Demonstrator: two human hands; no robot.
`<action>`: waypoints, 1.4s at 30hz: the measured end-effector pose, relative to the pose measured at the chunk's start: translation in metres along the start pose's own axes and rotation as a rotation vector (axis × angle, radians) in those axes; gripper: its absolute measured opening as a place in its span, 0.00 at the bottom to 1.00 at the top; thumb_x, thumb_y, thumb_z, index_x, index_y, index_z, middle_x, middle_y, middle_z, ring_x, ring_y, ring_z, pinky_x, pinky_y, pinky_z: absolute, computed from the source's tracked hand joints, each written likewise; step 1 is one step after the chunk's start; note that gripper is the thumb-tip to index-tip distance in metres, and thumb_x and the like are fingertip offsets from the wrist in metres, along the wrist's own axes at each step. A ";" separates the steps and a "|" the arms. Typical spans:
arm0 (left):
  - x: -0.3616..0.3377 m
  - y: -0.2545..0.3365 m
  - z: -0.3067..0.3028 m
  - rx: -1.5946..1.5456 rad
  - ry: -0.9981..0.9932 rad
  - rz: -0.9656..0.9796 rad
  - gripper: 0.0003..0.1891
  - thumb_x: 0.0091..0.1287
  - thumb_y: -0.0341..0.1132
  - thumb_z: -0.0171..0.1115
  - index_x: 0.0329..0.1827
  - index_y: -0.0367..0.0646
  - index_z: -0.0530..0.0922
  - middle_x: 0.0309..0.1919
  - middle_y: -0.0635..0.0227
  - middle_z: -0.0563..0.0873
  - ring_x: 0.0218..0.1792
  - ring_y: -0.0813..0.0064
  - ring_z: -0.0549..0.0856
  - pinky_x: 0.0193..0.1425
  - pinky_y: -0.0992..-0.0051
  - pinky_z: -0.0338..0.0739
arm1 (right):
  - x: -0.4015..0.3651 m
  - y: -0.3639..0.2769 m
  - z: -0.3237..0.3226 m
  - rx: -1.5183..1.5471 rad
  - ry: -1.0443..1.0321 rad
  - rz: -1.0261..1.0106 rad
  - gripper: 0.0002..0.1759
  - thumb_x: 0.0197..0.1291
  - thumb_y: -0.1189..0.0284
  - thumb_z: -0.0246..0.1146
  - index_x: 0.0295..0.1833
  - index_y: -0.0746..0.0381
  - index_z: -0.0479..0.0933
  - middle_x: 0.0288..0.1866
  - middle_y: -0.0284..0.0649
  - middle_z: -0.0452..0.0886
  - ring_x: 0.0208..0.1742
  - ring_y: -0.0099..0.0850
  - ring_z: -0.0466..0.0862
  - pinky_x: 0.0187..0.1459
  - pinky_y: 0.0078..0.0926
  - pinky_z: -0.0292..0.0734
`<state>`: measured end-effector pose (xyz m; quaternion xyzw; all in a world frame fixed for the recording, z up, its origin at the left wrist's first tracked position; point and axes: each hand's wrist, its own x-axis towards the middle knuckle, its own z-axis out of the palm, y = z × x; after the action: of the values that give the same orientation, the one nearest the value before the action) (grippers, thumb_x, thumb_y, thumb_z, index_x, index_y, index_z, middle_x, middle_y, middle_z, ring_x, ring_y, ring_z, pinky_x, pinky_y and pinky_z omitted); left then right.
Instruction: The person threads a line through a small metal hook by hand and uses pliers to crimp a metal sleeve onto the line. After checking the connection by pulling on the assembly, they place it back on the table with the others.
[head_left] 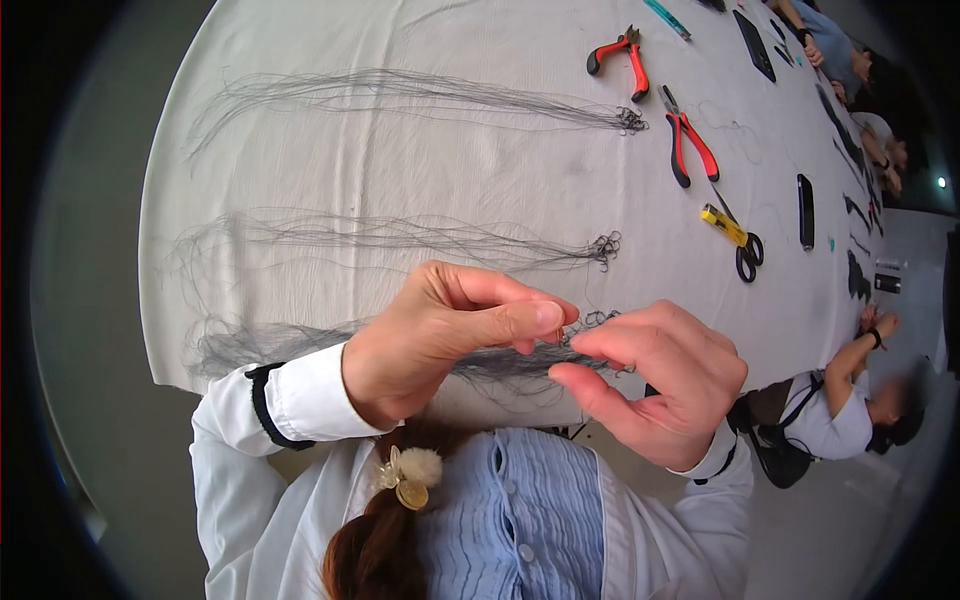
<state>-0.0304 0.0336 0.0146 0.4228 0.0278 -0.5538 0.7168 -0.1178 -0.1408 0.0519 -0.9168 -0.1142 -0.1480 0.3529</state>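
Note:
Both hands are raised over the near edge of the cloth-covered table. My left hand pinches a tiny hook-like piece between thumb and forefinger. Just right of it, my right hand has thumb and forefinger apart, its forefinger tip close to the small piece. Beneath the hands lies a thick bundle of dark thin lines, with small dark loops at its right end. Farther up are a middle bundle of thin lines and a far bundle, each ending at the right in a dark cluster.
Two red-handled pliers, a yellow cutter, black scissors and a black phone lie on the white cloth. Other people are along the table's right side.

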 end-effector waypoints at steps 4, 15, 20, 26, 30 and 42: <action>0.000 -0.003 0.000 -0.005 -0.023 -0.014 0.07 0.61 0.32 0.66 0.38 0.37 0.85 0.34 0.65 0.87 0.35 0.80 0.81 0.47 0.76 0.76 | -0.004 -0.003 0.003 -0.018 0.003 0.075 0.11 0.38 0.81 0.72 0.30 0.63 0.79 0.23 0.35 0.78 0.21 0.27 0.79 0.20 0.20 0.70; 0.002 -0.012 0.005 0.165 -0.179 0.058 0.05 0.61 0.26 0.66 0.39 0.37 0.83 0.33 0.68 0.86 0.37 0.83 0.81 0.46 0.80 0.76 | -0.015 0.003 -0.013 0.577 -0.086 0.547 0.02 0.53 0.82 0.65 0.33 0.69 0.80 0.28 0.37 0.83 0.29 0.21 0.83 0.33 0.17 0.79; 0.004 -0.018 0.005 0.391 -0.215 0.058 0.04 0.61 0.28 0.66 0.35 0.35 0.83 0.33 0.69 0.86 0.33 0.85 0.82 0.40 0.81 0.78 | -0.023 0.013 -0.029 0.782 -0.109 0.649 0.03 0.57 0.80 0.63 0.36 0.69 0.79 0.32 0.36 0.82 0.34 0.19 0.80 0.35 0.17 0.78; -0.015 0.002 0.028 1.178 -0.262 0.366 0.04 0.55 0.28 0.70 0.30 0.41 0.83 0.26 0.68 0.82 0.27 0.79 0.82 0.31 0.79 0.76 | -0.020 0.012 -0.049 0.698 -0.130 0.635 0.03 0.57 0.79 0.63 0.36 0.69 0.79 0.31 0.35 0.81 0.34 0.18 0.79 0.34 0.16 0.77; -0.026 0.026 0.038 1.160 0.059 0.625 0.10 0.50 0.30 0.74 0.33 0.40 0.82 0.31 0.67 0.83 0.35 0.74 0.82 0.38 0.75 0.76 | -0.016 0.012 -0.053 0.685 -0.172 0.629 0.03 0.56 0.80 0.63 0.35 0.69 0.79 0.30 0.35 0.81 0.33 0.17 0.79 0.34 0.15 0.77; 0.004 0.031 0.022 0.881 -0.095 0.718 0.06 0.55 0.27 0.69 0.34 0.39 0.81 0.30 0.67 0.85 0.33 0.75 0.85 0.40 0.77 0.77 | 0.020 0.011 -0.041 0.685 -0.277 0.584 0.02 0.55 0.80 0.64 0.33 0.68 0.79 0.27 0.33 0.81 0.29 0.16 0.79 0.31 0.14 0.77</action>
<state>-0.0130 0.0172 0.0442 0.6394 -0.3835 -0.2532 0.6164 -0.1032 -0.1747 0.0811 -0.7525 0.0602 0.1273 0.6434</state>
